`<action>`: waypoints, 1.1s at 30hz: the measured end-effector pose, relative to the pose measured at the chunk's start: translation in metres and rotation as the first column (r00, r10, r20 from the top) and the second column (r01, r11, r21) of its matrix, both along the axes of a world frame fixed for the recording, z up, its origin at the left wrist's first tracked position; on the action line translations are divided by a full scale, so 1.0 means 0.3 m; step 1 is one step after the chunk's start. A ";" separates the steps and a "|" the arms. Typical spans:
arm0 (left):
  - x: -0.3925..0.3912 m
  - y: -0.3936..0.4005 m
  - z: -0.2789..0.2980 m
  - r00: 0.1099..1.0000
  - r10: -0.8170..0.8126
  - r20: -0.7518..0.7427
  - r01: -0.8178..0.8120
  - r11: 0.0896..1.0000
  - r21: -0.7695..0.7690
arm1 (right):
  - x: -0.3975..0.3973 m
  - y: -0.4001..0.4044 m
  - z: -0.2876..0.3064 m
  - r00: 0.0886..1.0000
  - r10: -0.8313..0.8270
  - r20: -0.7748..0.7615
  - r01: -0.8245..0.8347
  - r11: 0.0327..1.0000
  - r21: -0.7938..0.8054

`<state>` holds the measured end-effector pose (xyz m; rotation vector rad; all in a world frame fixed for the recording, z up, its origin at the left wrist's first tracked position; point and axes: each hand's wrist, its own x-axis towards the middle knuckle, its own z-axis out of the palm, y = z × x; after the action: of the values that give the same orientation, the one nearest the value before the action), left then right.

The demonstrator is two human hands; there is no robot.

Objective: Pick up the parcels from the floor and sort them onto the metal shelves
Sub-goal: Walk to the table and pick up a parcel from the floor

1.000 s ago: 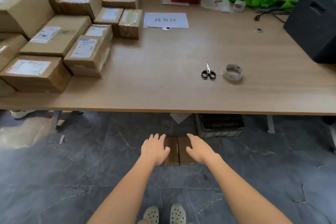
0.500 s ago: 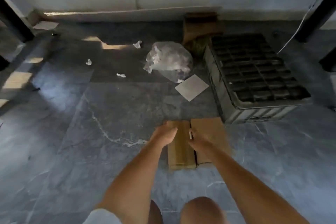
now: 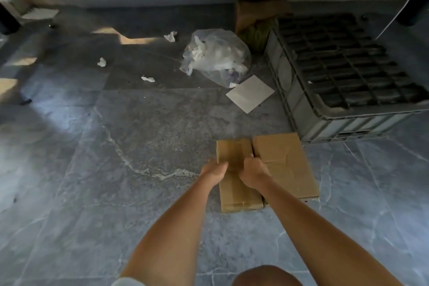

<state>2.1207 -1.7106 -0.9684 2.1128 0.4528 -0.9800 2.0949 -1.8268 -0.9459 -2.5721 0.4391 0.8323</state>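
Narrow cardboard parcel on floor now clamped between left hand and right hand, loosely placed half second earlier; lift judged imminent; wider parcel untouched alongside.

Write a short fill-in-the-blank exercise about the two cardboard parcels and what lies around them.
1. Both hands grip the ____ of the two parcels.
2. The wider parcel lies in front of a dark plastic ____.
3. The clear bag is filled with crumpled ____.

Missing words: narrower; crate; paper
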 end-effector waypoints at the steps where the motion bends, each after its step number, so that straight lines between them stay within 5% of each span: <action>1: 0.004 -0.004 -0.003 1.000 0.010 -0.002 -0.010 1.000 -0.013 | 0.003 0.004 -0.005 1.000 -0.006 0.009 0.006 1.000 -0.017; 9: 0.014 -0.054 -0.032 0.992 0.117 -0.037 -0.120 0.990 -0.079 | 0.014 0.028 -0.045 0.999 -0.044 0.023 0.046 0.995 -0.090; 18: 0.028 -0.039 0.048 0.976 0.203 -0.078 -0.210 0.973 -0.098 | 0.035 0.046 0.002 0.993 -0.115 0.002 0.115 0.993 0.019; 27: -0.045 0.047 0.606 0.970 0.242 -0.013 -0.241 0.961 -0.138 | -0.086 0.050 0.566 0.976 -0.155 0.150 0.121 0.969 0.217; 33: -0.185 0.094 1.075 0.961 0.275 -0.009 -0.272 0.947 -0.171 | -0.251 0.029 1.033 0.831 -0.489 0.264 0.372 0.842 0.391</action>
<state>2.0652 -1.6823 -0.6458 1.8437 0.6143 -0.8116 2.0195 -1.8181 -0.6360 -2.1209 0.6805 0.2375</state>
